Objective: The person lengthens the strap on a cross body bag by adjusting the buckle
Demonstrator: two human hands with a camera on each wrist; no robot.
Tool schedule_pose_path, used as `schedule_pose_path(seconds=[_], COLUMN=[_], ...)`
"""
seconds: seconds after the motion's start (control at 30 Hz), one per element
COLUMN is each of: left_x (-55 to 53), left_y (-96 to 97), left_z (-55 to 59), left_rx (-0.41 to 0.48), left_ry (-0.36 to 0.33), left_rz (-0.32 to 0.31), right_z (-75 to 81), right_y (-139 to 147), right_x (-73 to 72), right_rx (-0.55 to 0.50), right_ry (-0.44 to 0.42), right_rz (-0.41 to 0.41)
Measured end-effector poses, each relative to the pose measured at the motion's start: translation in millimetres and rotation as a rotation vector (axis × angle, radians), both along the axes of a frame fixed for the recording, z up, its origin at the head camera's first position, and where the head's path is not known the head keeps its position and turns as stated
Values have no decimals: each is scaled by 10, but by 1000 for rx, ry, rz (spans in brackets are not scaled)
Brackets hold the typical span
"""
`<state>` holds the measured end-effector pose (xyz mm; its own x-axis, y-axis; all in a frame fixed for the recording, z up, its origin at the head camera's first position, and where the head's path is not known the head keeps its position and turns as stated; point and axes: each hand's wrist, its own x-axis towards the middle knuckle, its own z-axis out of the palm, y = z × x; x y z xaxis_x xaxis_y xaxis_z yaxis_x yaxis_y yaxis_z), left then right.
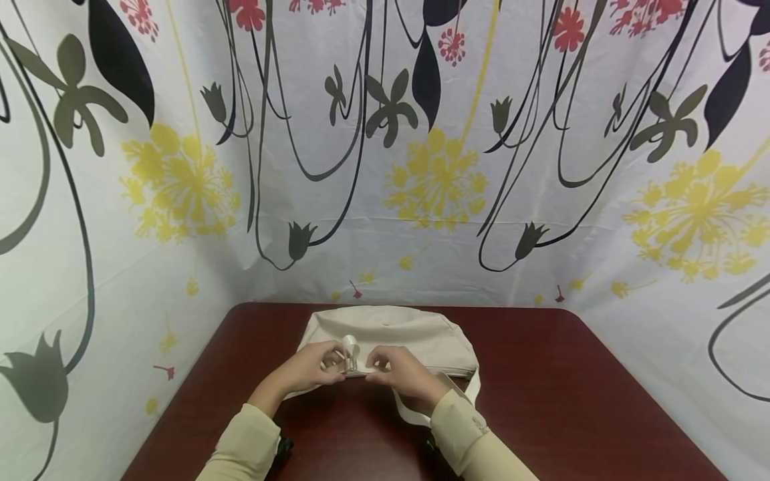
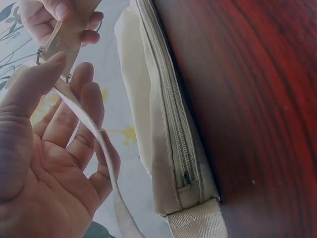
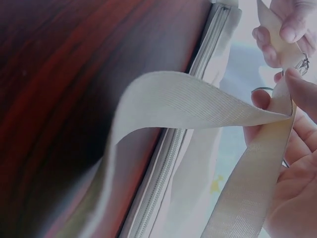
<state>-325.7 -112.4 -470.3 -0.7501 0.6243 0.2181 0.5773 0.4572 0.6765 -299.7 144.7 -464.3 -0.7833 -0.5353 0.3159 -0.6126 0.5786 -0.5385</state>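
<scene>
A cream fabric bag (image 1: 385,325) with a zipper (image 2: 171,99) along its edge lies on the table. In front of it, both hands hold its webbing strap (image 3: 168,99) near a small metal buckle (image 3: 302,63). My left hand (image 1: 317,363) pinches the strap beside the buckle between thumb and fingers; a short loop of strap stands up there. Just to the right, my right hand (image 1: 404,372) pinches another stretch of strap. From the right hand, the strap hangs in a twisted loop over the bag's zipped side in the right wrist view. Fingers partly cover the buckle.
The dark red wooden table (image 1: 541,387) carries the bag near its far edge. White cloth (image 1: 373,194) printed with flowers and stems hangs behind the table and along its sides. A slack part of the strap droops beside the right forearm.
</scene>
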Motion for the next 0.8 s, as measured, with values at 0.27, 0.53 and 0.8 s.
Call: schedule_pose_path(seconds=[0.27,0.53,0.8], left_x=[3,2,-16], left_y=[2,-15,-18], left_z=[10,-5,11], left_rx=[-2,-16,-15], left_ry=[7,37,34], left_rz=[6,18,18], right_z=[10,21,24], right_y=[-7,-20,9], right_x=[-3,-20,-3], right_rx=[0,-9,10], right_ry=[-3,-2,-3], right_rz=[10,28,11])
